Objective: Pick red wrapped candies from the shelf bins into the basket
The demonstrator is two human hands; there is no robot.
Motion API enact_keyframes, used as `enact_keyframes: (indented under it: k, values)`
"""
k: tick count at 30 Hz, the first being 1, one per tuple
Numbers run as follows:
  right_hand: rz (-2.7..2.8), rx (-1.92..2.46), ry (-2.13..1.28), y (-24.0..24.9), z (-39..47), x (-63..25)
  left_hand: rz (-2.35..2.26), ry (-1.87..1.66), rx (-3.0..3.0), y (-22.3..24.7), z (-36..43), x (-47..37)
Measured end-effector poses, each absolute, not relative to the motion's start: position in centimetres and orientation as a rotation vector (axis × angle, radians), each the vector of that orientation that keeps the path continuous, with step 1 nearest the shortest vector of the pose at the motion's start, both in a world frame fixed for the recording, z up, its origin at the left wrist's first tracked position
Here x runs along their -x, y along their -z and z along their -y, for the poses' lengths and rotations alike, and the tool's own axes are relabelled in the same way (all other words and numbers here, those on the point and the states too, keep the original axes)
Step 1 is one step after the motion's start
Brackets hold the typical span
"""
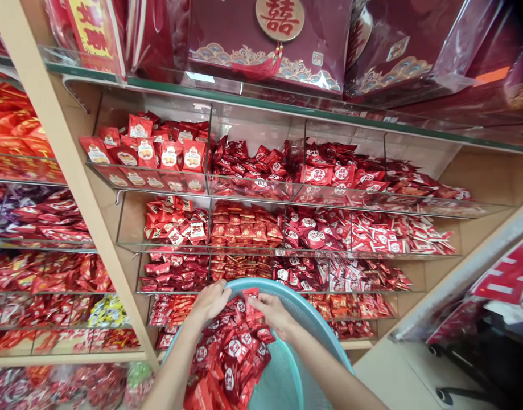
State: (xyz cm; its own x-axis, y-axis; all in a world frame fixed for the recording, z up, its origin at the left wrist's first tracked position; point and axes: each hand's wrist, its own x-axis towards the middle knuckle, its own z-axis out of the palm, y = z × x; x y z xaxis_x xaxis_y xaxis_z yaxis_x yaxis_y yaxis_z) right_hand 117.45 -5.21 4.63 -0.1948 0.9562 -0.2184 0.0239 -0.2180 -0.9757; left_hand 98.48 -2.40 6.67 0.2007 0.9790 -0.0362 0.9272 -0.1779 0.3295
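Observation:
A teal plastic mesh basket (329, 327) is below me, with a pile of small red wrapped packets (233, 347) heaped in its left half. At its far left rim is my left hand (212, 300), fingers curled over the edge. My right hand (276, 315) reaches inside the rim, thumb and fingers closed on a small red packet (251, 296) above the pile. Many packets in the heap carry white round labels with red characters. A curved teal inner edge (293, 370) shows to the right of the heap. Some fingertips of both hands are hidden.
Ahead stands a wooden shelf unit (82, 210) with glass-fronted bins (248, 225) of red packets. Dark red gift bags (227, 34) stand on the glass shelf above. Bagged sweets (86, 384) lie low at left. A wheeled chair base (453, 390) is at right.

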Motion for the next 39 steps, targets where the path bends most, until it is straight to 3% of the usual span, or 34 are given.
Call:
enact_keyframes:
  k: [11,19,23,28,31,34,39]
  values:
    - [1.419,1.414,-1.182,-2.8,4.4,-117.3,-1.809,-0.275,-2.162,-7.1,2.5,-98.6]
    - [1.925,1.795,-0.411,-4.0,5.2,-116.9,-1.814,-0.339,-2.137,-6.3,2.4,-97.8]
    - [2.013,1.636,-0.222,-11.1,5.0,-117.6,-1.828,-0.346,-2.115,-6.5,2.3,-97.6]
    - [2.085,1.137,0.078,-27.6,3.0,-119.3,-1.835,-0.327,-2.08,-6.5,2.3,-97.2]
    - [2.022,1.162,0.348,-35.0,-0.1,-119.9,-1.828,-0.327,-2.069,-6.2,2.2,-96.9]
    - [2.104,1.411,0.44,-38.2,-3.9,-119.5,-1.832,-0.33,-2.055,-5.8,2.1,-96.6]
    - [2.341,1.811,0.364,-39.1,-7.0,-117.8,-1.836,-0.351,-2.032,-5.0,2.1,-96.0]
